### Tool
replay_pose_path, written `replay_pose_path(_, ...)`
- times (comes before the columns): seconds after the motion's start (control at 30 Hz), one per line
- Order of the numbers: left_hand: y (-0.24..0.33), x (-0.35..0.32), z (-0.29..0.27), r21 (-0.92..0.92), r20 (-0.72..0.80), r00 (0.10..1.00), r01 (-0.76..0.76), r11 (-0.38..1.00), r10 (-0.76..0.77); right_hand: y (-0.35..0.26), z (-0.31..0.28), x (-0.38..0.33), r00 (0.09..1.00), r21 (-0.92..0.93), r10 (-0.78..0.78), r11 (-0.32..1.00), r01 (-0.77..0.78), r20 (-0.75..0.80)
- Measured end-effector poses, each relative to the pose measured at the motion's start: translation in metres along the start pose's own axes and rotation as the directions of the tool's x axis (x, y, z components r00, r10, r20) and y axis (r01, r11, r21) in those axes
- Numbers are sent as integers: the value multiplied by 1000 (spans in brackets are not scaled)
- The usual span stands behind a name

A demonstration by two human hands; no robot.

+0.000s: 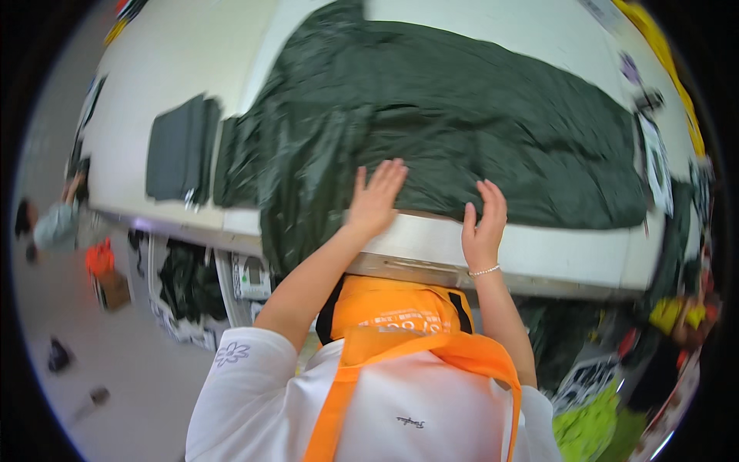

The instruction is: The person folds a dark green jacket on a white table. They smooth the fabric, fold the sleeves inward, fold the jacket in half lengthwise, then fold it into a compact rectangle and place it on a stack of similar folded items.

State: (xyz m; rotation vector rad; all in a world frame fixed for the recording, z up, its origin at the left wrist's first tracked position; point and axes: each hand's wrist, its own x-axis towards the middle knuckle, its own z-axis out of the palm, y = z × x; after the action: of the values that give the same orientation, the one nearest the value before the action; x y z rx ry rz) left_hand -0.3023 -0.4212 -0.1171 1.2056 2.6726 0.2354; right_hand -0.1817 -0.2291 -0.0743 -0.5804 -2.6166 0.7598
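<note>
Dark-green garment (493,115) lies across white table (585,254), one flap (289,219) overhanging its near edge; brushing left forearm (319,273) could drag it askew. Left hand (375,199), right hand (484,227): thumbs apart from fingers, unclamped.

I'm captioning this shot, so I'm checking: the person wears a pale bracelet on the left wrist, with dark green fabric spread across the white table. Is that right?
Not quite: the head view shows the pale bracelet at the wrist of the right hand, not the left. The dark green fabric is indeed spread across the white table.
</note>
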Motion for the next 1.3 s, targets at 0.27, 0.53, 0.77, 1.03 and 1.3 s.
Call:
replay_pose_path(0.27,-129,-94,-84,-292,-651,675,201,935,-348,-32,27,0,898,63,-391,920,386,202)
replay_pose_path(0.53,-221,-127,-37,-668,-261,473,541,511,-841,-135,158,-153,419,430,-105,317,-845,902)
replay_pose_path(0.77,-248,-139,-18,-608,-330,693,364,706,-641,-136,143,-151,435,375,-99,695,-613,895)
replay_pose_path(1.03,-262,-147,-9,-619,-383,709,279,734,-592,-46,-108,66,667,-254,353,935,-246,656)
replay_pose_path(1.3,-282,-117,-47,-473,-24,794,526,707,-607,117,-80,113,986,-779,100,625,44,136)
